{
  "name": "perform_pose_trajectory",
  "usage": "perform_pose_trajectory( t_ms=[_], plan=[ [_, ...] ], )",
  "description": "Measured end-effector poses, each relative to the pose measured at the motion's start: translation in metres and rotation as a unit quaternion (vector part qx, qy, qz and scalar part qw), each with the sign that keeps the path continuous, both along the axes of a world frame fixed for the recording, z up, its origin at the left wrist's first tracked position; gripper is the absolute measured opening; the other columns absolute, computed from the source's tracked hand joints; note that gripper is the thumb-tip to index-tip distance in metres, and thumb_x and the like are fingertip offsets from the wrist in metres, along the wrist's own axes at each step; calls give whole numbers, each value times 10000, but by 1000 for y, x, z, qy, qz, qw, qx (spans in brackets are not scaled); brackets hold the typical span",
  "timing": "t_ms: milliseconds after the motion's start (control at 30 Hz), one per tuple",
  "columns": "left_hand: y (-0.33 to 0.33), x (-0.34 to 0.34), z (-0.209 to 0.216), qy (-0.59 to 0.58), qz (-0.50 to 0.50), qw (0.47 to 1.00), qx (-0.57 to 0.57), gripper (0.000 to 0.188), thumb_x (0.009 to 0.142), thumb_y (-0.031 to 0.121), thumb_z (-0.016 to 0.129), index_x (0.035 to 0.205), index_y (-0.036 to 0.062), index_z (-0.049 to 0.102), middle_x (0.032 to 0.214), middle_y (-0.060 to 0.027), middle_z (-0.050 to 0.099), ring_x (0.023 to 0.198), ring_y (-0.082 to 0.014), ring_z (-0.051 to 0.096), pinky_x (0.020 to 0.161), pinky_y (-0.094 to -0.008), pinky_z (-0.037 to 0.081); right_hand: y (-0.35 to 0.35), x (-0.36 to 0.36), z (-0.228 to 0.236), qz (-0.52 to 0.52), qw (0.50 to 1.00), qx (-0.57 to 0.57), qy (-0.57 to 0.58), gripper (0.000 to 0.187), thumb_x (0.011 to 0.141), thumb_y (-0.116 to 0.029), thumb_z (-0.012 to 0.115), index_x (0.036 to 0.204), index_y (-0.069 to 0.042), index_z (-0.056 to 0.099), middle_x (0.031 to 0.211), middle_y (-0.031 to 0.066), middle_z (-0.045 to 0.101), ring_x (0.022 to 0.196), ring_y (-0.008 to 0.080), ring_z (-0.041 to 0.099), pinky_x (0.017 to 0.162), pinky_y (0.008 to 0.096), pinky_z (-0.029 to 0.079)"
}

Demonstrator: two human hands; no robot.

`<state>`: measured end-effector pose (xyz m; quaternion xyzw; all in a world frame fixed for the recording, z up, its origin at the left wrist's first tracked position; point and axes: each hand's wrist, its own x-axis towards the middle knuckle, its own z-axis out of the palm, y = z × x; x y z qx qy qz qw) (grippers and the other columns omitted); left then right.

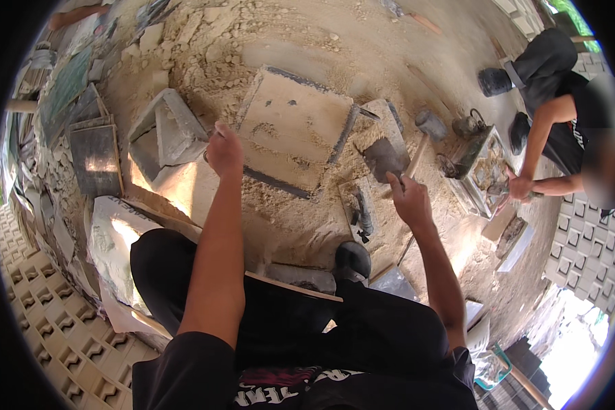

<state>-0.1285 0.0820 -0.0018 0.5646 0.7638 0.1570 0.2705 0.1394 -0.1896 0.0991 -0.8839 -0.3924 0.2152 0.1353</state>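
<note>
My right hand is closed around the wooden handle of a mallet with a grey, cylinder-like head. Beside that handle lies a dark flat blade on a sandy board. My left hand is closed near the corner of a tilted grey box-like frame. What its fingers hold is too small to make out. Between and beyond my hands a square dark-edged frame, filled with tan sand, lies on the ground. A dark brush-like tool lies on a small board close to my right hand.
Loose sand and clods spread over the ground. At right, a co-worker's hands work over a frame of lumpy material beside a metal pot. Dark panels and rubble stand at left. My shoe is near the boards.
</note>
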Motion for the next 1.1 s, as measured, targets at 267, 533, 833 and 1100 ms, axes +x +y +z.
perform_pose_trajectory(
  t_ms=[267,533,833,1100],
  plan=[
    [1,1,6,-9,1,1000,-5,715,985,487,213,949,-47,687,960,-284,660,969,-470,598,893,-531,432,110,-15,79,84,976,-174,-101,526,953,-473,499,849,15,665,804,243,665,823,403,668,735,489,512],
    [1,1,1,0,9,1000,-23,679,988,480,225,1005,-26,676,982,-273,661,979,-466,597,904,-524,436,162,-3,68,158,984,-59,-52,578,954,-513,462,883,20,677,830,245,671,814,406,671,750,488,517],
    [-1,-3,8,-24,-5,998,-57,656,990,477,233,1056,-11,667,1037,-258,655,1023,-451,587,890,-519,445,167,5,-6,319,938,-116,-69,374,1025,-301,376,994,-82,677,720,177,638,701,367,666,705,497,533],
    [0,3,10,-12,12,997,-70,679,990,486,229,1037,-30,669,1023,-263,658,1005,-458,593,884,-533,442,105,62,21,214,974,-69,-17,665,953,-572,422,778,27,652,680,229,630,624,356,637,613,445,491]
  ],
)
